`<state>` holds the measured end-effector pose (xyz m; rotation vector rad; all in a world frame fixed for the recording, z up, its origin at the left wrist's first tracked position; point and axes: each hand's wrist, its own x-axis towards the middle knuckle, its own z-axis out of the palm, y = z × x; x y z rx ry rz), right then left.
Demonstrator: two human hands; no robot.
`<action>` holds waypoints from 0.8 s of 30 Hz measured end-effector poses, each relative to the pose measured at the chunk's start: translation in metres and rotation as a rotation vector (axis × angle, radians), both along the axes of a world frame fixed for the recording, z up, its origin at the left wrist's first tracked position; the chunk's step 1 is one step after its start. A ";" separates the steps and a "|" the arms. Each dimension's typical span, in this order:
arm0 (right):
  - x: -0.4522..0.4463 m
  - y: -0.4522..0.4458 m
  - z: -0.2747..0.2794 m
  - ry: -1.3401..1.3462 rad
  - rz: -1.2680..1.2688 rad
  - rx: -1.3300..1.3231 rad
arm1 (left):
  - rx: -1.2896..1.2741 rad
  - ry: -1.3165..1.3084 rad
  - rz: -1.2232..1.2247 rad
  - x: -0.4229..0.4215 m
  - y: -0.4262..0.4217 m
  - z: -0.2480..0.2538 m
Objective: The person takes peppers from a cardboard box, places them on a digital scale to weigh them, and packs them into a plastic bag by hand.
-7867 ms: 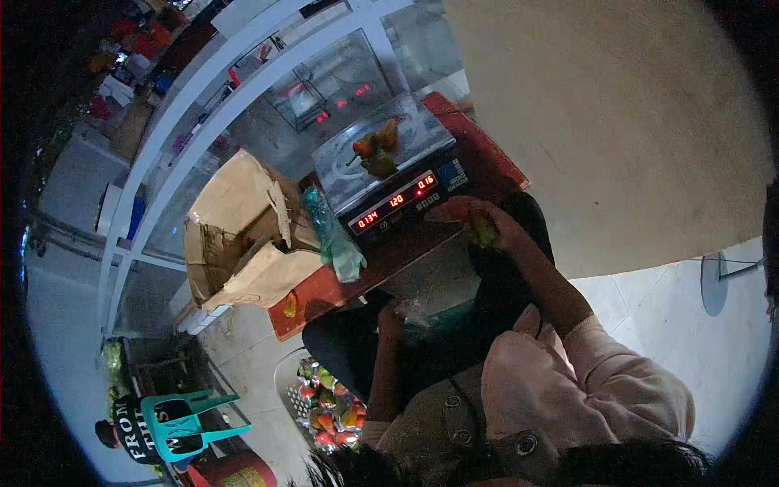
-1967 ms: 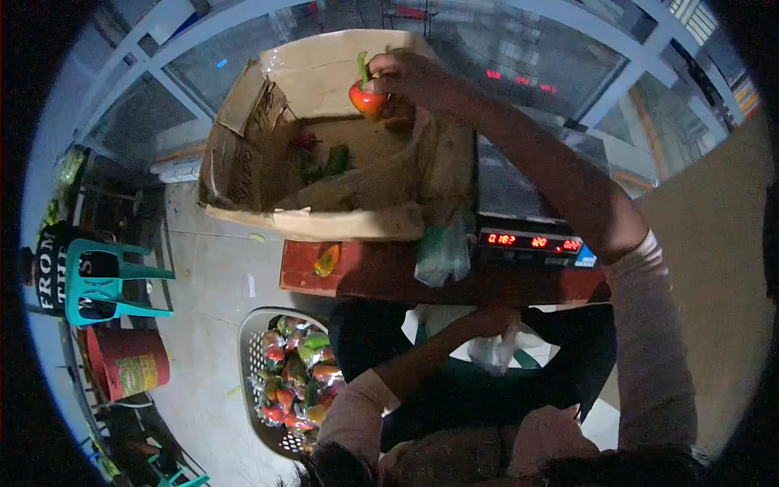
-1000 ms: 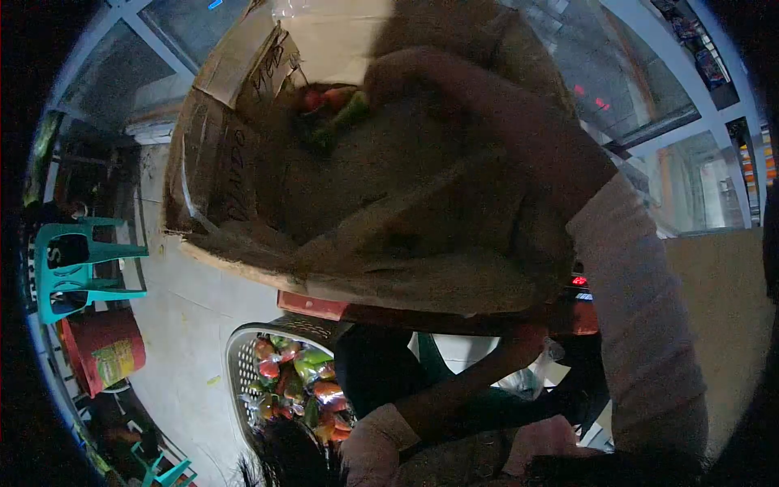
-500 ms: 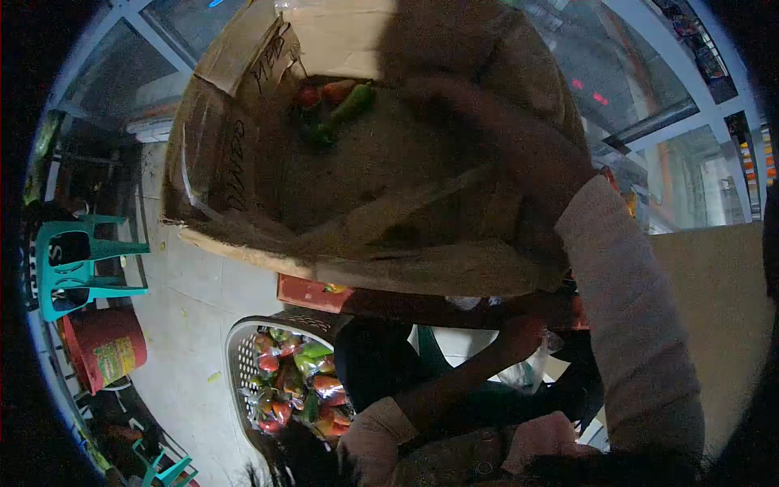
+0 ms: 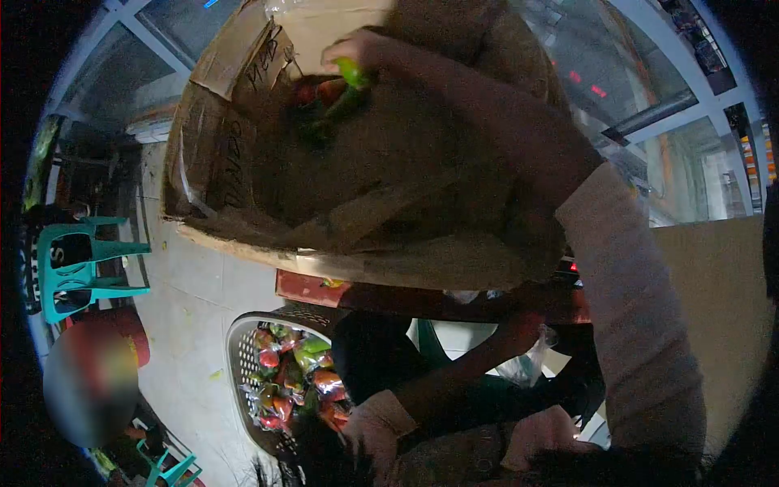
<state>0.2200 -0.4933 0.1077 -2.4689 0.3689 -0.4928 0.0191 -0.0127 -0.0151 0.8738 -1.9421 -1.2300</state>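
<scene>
My right hand (image 5: pixel 361 50) reaches into a large cardboard box (image 5: pixel 373 264) and grips a green pepper (image 5: pixel 351 73) near the far left corner. Below it on the box floor lie red peppers (image 5: pixel 326 92) and a long green pepper (image 5: pixel 333 122), in shadow. Under the box's near edge my left hand (image 5: pixel 523 337) is closed on a clear plastic bag (image 5: pixel 527 365), above my lap. The left fingers are dark and partly hidden.
A light plastic basket (image 5: pixel 235 357) of bagged red and green peppers stands on the tiled floor beside my leg. Further left are a green plastic chair (image 5: pixel 93 268) and a red bucket (image 5: pixel 134 333). A reddish support (image 5: pixel 312 290) lies under the box.
My right hand has moved left and farther into the box's corner, and now has a green pepper in its fingers. The left hand stays put with the bag. A blurred shape has appeared at lower left.
</scene>
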 end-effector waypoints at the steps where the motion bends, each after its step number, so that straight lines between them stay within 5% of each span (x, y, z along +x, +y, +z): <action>1: -0.006 0.012 0.024 -0.009 -0.051 0.083 | 0.149 -0.071 -0.095 0.008 -0.011 0.017; 3: -0.024 0.038 0.076 -0.119 -0.151 0.295 | 0.441 -0.215 -0.298 0.025 -0.028 0.048; 8: -0.137 0.122 0.200 -0.485 -0.297 0.579 | 0.063 -0.075 -0.241 0.012 -0.007 -0.005; 11: -0.232 0.185 0.235 -0.608 -0.471 0.645 | -0.089 -0.397 -0.383 -0.002 -0.007 -0.029; 15: -0.375 0.274 0.210 -0.448 -0.907 0.872 | 0.181 -0.206 -0.337 0.022 -0.018 0.013; 20: -0.461 0.352 0.164 -0.632 -1.200 0.916 | 0.123 -0.121 -0.372 0.050 -0.016 0.040; 24: -0.515 0.345 0.100 -0.396 -1.328 0.691 | 0.489 0.382 -0.335 0.050 0.015 0.062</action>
